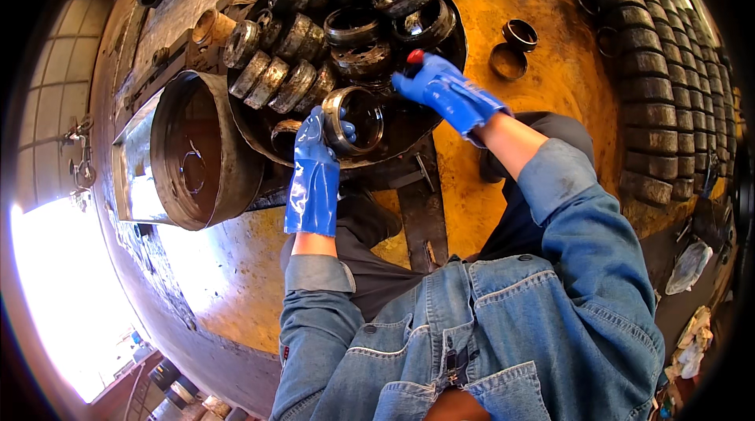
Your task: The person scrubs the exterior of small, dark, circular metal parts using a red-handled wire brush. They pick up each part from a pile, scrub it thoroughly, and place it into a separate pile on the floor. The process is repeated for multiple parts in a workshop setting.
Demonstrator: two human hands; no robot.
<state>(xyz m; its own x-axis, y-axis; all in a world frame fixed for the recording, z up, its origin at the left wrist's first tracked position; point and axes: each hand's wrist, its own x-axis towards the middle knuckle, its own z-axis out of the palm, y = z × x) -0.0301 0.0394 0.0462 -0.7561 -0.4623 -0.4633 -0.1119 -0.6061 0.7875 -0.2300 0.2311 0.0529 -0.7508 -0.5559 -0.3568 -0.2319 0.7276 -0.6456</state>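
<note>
My left hand point(314, 155), in a blue rubber glove, grips an oily metal ring point(333, 120) over the near side of a large round pan point(410, 131). The fingers pass around and into the ring, whose opening is turned up. My right hand point(447, 89), also gloved in blue, is closed around an object with a red end point(415, 57); the rest of it is hidden or too dark to name. It is to the right of the ring, apart from it. Dark, greasy metal rings point(300, 39) fill the far and left parts of the pan.
A wide metal drum point(248, 160) with brownish liquid lies left of the pan. Two loose rings point(509, 61) rest on the yellow-brown floor point(562, 83) at right. Long rows of stacked rings point(649, 98) line the far right. A dark metal bar point(421, 220) extends below the pan.
</note>
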